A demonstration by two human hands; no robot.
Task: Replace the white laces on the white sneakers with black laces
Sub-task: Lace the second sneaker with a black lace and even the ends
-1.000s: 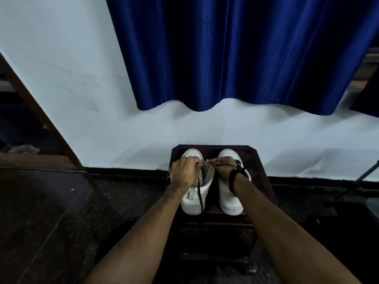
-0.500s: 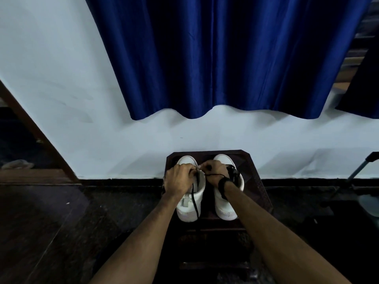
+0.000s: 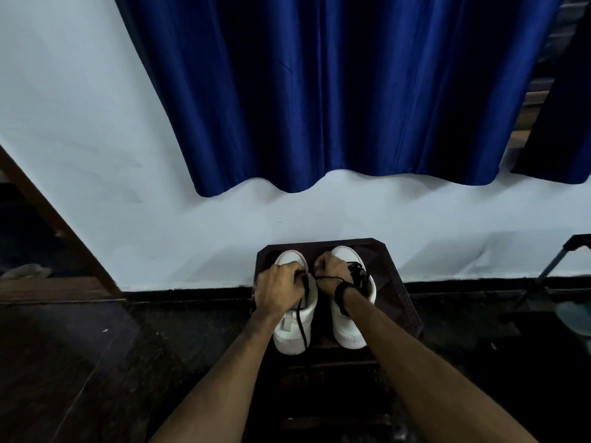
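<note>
Two white sneakers stand side by side on a dark stool (image 3: 406,302), toes toward the wall. My left hand (image 3: 276,287) lies over the left sneaker (image 3: 292,334) with its fingers curled round a black lace (image 3: 302,321), whose loose end hangs down the shoe's side. My right hand (image 3: 331,271) pinches the same lace's other end between the two shoes. The right sneaker (image 3: 348,330) carries a black lace bunched at its tongue (image 3: 358,270). A dark band circles my right wrist. The left shoe's eyelets are hidden under my hands.
The stool stands against a pale wall (image 3: 160,235) with a black skirting strip. A blue curtain (image 3: 335,91) hangs above. Dark floor surrounds the stool. A wooden door frame (image 3: 48,225) runs at the left, and a metal stand leg (image 3: 556,260) is at the right.
Both hands stay on the lace at the left sneaker, the fingers shifting slightly. The camera view has tilted up a little, so the shoes sit lower in the frame.
</note>
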